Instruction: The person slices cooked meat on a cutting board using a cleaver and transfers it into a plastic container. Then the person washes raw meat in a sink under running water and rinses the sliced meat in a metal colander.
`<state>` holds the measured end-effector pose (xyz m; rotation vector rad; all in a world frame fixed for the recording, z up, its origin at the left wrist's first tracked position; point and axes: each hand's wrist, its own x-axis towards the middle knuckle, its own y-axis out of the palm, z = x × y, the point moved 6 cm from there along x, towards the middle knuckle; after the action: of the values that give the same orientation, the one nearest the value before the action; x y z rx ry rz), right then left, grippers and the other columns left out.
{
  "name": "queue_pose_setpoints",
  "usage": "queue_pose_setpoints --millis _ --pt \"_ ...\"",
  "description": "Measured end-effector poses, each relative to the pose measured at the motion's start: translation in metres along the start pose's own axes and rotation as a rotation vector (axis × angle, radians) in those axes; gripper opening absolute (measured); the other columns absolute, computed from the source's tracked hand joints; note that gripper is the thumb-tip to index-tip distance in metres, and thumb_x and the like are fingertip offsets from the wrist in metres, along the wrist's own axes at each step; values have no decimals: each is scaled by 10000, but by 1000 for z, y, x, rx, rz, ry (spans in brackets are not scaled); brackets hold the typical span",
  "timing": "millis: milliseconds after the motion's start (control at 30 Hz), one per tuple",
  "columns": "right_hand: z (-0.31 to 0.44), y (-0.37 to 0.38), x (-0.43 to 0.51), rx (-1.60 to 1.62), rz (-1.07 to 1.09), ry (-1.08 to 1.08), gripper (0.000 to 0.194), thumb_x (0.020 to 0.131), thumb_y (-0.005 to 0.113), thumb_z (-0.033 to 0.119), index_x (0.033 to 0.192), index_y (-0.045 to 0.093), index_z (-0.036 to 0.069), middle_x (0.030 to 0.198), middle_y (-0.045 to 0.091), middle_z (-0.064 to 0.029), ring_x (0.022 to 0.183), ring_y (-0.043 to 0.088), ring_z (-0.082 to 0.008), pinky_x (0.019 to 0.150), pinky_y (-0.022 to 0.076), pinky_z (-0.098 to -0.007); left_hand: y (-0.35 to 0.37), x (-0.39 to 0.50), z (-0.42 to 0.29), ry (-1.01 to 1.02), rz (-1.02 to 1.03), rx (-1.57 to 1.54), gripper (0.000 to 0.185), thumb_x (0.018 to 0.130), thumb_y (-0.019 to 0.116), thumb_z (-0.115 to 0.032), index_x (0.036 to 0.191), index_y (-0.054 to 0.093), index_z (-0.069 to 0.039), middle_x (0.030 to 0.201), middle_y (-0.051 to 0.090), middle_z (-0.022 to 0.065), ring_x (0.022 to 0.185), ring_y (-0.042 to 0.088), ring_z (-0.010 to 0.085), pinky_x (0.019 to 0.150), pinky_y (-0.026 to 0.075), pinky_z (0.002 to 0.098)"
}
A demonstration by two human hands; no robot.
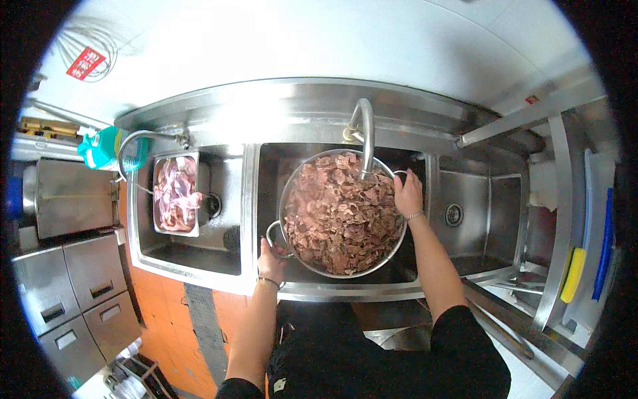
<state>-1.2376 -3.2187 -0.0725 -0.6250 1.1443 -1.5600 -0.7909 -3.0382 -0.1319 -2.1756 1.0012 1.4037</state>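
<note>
A large round two-handled metal vessel [291,172] sits in the middle sink basin [271,164], piled almost to its rim with brown sliced meat [344,214] that looks cooked. Whether its walls are perforated is hidden. At the near left, my left hand [270,263] grips one loop handle [270,233]. My right hand [409,193] holds the opposite handle [400,172] on the right side. Above the far part of the meat hangs the spout of a metal faucet [368,144]; no clear stream of water shows from it.
In the left basin [222,249], a rectangular metal pan [194,230] holds raw meat [177,194]. A teal plastic jug [104,149] stands beside a curved left faucet [144,133]. To the right lie another basin [468,199] and a metal frame post [560,209]. Drawer cabinets [75,294] stand left.
</note>
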Motion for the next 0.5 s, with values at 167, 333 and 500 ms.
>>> queue_pose_setpoints --millis 167,333,500 --pt "3 11 23 -6 40 101 705 1045 427 537 1394 518 -68 1439 491 -283 1297 470 -459 1110 382 -543 15 14 -7 68 70 -130 525 974 570 -645 925 562 -122 747 530 0 656 510 184 630 428 342" --pt "6 20 27 -74 67 164 695 1045 369 589 1416 543 29 1467 489 -192 1346 432 -420 1124 338 -575 25 9 -11 38 -116 82 604 929 581 -713 810 560 -121 710 530 11 626 490 187 608 444 357" --pt "16 13 17 66 -157 -186 518 1038 521 400 1409 567 40 1502 482 -182 1403 408 -390 1155 328 -533 26 -14 -23 70 -129 222 576 933 587 -705 728 451 -185 568 375 -45 446 329 126 457 347 300"
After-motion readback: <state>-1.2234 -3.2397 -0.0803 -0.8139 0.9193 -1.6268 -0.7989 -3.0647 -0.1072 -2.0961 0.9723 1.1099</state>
